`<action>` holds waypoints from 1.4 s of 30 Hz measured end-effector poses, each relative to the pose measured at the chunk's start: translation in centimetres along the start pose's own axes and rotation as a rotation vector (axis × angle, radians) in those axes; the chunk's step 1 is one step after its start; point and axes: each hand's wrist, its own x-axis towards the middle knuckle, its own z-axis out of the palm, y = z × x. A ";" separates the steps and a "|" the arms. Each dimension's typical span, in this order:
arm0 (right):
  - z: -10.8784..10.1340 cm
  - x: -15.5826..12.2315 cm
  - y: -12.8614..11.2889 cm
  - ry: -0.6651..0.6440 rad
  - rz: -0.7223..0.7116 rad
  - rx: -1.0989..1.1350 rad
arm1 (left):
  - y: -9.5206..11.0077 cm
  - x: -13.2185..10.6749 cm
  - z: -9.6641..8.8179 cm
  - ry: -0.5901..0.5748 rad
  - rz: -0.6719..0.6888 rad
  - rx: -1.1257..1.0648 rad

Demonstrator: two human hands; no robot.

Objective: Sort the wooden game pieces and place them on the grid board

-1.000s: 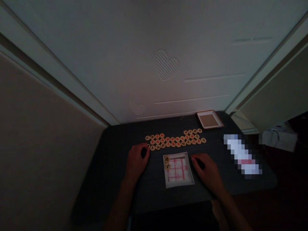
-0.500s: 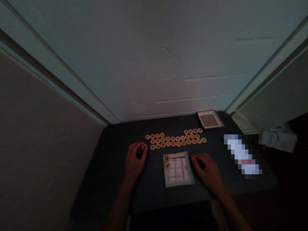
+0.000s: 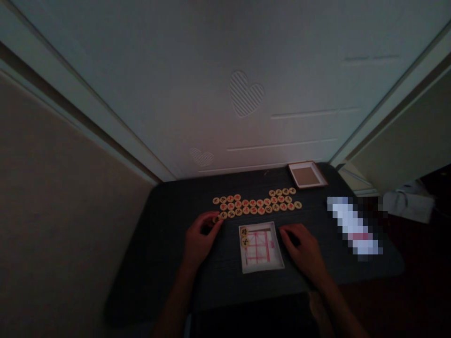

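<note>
My left hand (image 3: 202,238) pinches a Chinese chess piece (image 3: 216,219) between thumb and fingertips, at the left end of the nearest row of pieces. Round wooden pieces with red or black characters lie in rows across the table, among them a black-marked piece (image 3: 223,215) right beside the held one. In front of the rows is a shallow white box (image 3: 262,271) with red lines on its bottom; two pieces (image 3: 244,241) sit at its left side. Against the tabletop, just right of this box, rests my right hand (image 3: 302,244), its fingers curled and no piece visible in them.
A second shallow box or lid (image 3: 306,177) with a brown bottom lies at the back right of the dark table (image 3: 151,263). A pixelated bright object (image 3: 354,227) is on the right side. Behind the table stands a white panel (image 3: 169,103) with heart shapes.
My left hand has moved slightly right with the chess piece, bringing it to the end of the nearest row. The right hand and the boxes have stayed where they were.
</note>
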 end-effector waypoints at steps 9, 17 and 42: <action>0.0 0.0 0.0 -0.013 0.015 0.010 | 3.3 -2.6 1.1 -0.093 -0.110 -0.170; -0.1 0.0 -0.1 -0.020 0.016 0.020 | 5.1 -4.2 1.9 -0.256 -0.057 -0.179; -0.1 0.0 -0.1 -0.005 0.008 0.034 | 5.5 -4.8 1.9 -0.270 -0.077 -0.160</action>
